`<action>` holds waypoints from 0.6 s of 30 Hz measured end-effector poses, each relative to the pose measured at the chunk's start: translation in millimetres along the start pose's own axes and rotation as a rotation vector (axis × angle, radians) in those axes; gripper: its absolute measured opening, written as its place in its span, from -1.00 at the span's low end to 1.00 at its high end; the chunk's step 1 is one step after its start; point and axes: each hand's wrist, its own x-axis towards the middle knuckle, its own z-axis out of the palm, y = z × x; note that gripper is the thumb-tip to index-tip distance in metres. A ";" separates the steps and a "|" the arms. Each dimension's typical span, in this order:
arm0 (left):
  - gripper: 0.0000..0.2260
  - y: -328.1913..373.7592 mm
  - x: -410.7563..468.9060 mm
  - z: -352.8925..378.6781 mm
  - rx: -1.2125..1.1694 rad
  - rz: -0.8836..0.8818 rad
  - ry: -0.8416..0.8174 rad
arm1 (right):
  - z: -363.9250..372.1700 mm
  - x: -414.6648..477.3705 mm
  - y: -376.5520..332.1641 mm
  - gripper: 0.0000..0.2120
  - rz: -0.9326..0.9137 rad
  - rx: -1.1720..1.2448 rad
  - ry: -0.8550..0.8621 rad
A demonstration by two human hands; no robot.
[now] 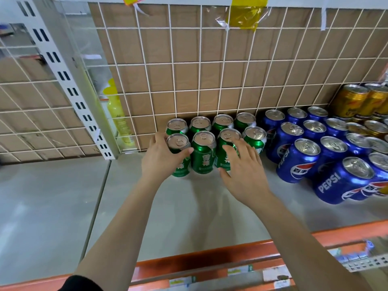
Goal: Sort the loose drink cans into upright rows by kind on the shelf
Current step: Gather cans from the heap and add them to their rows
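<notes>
Several green cans point(203, 153) stand upright in two rows at the back of the grey shelf point(189, 211). My left hand point(162, 158) wraps around the front-left green can point(178, 143). My right hand point(241, 166) rests with spread fingers against the third green can point(227, 137) of the front row, touching its side. To the right, several blue Pepsi cans point(302, 160) stand upright in rows. Gold cans point(350, 101) are stacked at the far right.
A white wire grid backed by brown cardboard point(189, 70) closes the shelf's rear. A white slotted upright point(69, 87) divides it from the left bay. A yellow bottle point(118, 116) stands behind the grid. An orange rail point(199, 261) with price tags edges the front.
</notes>
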 end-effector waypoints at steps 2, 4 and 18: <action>-0.36 -6.4 -0.6 -3.5 -0.094 0.008 -0.050 | 1.0 -1.0 -0.8 -0.48 0.004 -0.011 -0.008; -0.35 -13.2 -4.1 -5.6 -0.109 0.005 -0.109 | 1.7 -2.7 -2.7 -0.47 0.020 -0.008 -0.029; -0.27 -49.7 -86.6 -23.3 0.454 0.059 -0.244 | 9.7 -46.9 -22.7 -0.38 -0.028 -0.035 -0.393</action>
